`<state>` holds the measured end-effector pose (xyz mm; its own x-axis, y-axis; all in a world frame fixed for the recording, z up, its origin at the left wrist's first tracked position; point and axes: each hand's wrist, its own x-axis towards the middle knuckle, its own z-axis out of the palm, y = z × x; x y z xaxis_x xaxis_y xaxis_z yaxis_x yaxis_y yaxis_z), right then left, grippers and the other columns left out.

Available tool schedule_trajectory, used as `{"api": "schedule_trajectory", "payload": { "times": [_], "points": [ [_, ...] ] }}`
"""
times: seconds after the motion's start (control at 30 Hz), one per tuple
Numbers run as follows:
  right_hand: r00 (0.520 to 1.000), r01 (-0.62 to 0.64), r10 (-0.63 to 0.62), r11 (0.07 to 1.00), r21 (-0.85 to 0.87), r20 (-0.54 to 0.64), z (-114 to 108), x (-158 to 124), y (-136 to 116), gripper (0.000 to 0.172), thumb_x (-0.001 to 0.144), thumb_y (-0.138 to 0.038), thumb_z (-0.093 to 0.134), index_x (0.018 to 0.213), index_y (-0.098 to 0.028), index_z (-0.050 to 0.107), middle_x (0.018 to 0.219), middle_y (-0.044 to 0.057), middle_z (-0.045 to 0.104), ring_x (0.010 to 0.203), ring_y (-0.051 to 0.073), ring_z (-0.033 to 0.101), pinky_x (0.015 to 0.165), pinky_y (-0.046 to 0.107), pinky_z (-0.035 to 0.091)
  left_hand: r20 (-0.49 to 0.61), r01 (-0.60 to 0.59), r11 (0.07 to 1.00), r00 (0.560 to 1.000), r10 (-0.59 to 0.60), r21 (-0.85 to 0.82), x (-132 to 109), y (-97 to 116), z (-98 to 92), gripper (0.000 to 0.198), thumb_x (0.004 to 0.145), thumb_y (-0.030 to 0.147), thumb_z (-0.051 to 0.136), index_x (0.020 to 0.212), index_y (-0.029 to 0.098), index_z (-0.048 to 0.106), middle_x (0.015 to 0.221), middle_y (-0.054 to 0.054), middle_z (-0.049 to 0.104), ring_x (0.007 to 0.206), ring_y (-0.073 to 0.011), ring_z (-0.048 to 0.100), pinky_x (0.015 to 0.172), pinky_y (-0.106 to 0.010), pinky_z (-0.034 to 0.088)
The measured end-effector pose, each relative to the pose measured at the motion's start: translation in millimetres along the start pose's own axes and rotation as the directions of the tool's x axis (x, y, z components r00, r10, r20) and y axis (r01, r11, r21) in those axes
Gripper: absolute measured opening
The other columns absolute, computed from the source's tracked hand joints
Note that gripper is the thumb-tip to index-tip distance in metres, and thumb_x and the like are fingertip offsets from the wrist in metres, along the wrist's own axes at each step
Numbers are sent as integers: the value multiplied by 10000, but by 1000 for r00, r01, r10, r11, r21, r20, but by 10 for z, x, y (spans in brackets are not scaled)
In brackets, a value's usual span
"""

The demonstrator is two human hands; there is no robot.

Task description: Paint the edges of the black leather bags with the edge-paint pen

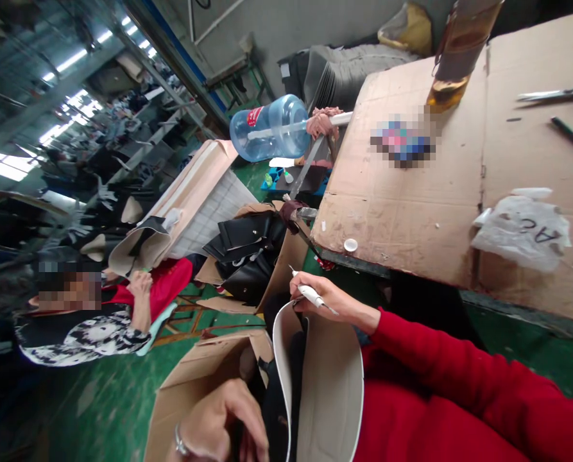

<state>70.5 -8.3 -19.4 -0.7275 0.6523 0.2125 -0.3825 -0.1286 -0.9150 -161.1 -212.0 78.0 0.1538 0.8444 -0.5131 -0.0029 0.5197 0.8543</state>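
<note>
Right arm (459, 353) red-sleeved, in from lower right, bare past the cuff, wrist near straight. Right hand (327, 298) up front, fingers closed in a pinch grip. Left hand (226, 417) low at the bottom edge, fingers bent downward, partly cut off; grip unclear. Hands well apart.

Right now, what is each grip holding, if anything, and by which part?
The right grip holds a slim white pen-like tool around its middle; whether the left grip holds anything cannot be told.
</note>
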Motion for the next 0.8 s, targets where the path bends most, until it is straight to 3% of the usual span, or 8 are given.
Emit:
{"api": "schedule_trajectory", "payload": {
  "times": [0.03, 0.07, 0.17, 0.27, 0.43, 0.5, 0.63, 0.8],
  "points": [
    [1000, 1, -1, 1000, 11, -2, -9, -4, 29, 208, 835, -197, 731, 977, -206, 580, 904, -14, 572, 750, 128, 540, 703, 250, 465, 14, -87, 992, 996, 89, -86, 124, 7, -35, 556, 618, 756, 819, 638, 202, 774, 492, -64, 644, 358, -197, 581, 364, -288, 474],
    [1000, 1, -1, 1000, 19, -4, -16, -6, 51, 216, 838, -204, 743, 982, -207, 582, 914, -12, 574, 759, 130, 551, 715, 254, 475, -92, -211, 965, 976, 199, -155, 260, 34, -63, 515, 736, 722, 759, 688, 209, 779, 514, -43, 643, 375, -157, 565, 391, -251, 466],
    [1000, -5, 6, 999, 33, -15, -28, -17, 77, 233, 847, -247, 774, 974, -208, 582, 917, -11, 577, 775, 133, 561, 733, 260, 484, -388, -319, 944, 883, 264, -83, 696, 184, -49, 421, 757, 584, 821, 933, 201, 809, 865, -80, 764, 748, -211, 712, 682, -286, 580],
    [997, -12, 15, 999, 40, -79, -41, -36, 46, 258, 850, -303, 793, 953, -205, 577, 905, -14, 573, 769, 129, 550, 717, 252, 471, -290, -247, 968, 925, 246, 35, 1047, 332, 90, 619, 751, 676, 773, 1103, 167, 802, 1235, -153, 730, 1125, -333, 673, 944, -365, 547],
    [989, -36, 30, 999, -34, -144, -57, -73, -39, 275, 849, -323, 797, 951, -202, 572, 859, -24, 583, 743, 127, 534, 692, 247, 440, -112, -217, 957, 964, 241, 193, 1310, 424, 227, 573, 746, 579, 822, 1145, 170, 778, 1201, -126, 743, 1126, -327, 666, 977, -350, 501],
    [987, -39, 26, 996, -74, -159, -47, -83, -49, 268, 849, -318, 791, 944, -202, 568, 840, -24, 599, 726, 131, 541, 682, 252, 437, -114, -195, 955, 968, 225, 223, 1328, 424, 226, 581, 717, 565, 849, 1126, 160, 773, 1164, -127, 754, 1109, -326, 674, 968, -347, 501],
    [975, -20, -7, 993, -114, -224, -8, -82, -44, 260, 843, -323, 784, 934, -203, 572, 829, -20, 608, 708, 134, 548, 665, 255, 433, -94, -122, 992, 988, 120, -14, 1315, 361, 259, 799, 719, 695, 781, 1303, 157, 695, 1269, -167, 725, 1113, -342, 688, 947, -371, 521],
    [954, -29, -37, 976, -214, -298, 36, -70, -22, 214, 833, -267, 765, 870, -199, 565, 763, -49, 536, 650, 106, 466, 618, 232, 372, -253, -112, 991, 959, 125, 68, 1364, 189, 423, 579, 761, 443, 843, 1256, 167, 724, 1268, -130, 739, 1184, -307, 659, 1032, -349, 468]
  ]
}}
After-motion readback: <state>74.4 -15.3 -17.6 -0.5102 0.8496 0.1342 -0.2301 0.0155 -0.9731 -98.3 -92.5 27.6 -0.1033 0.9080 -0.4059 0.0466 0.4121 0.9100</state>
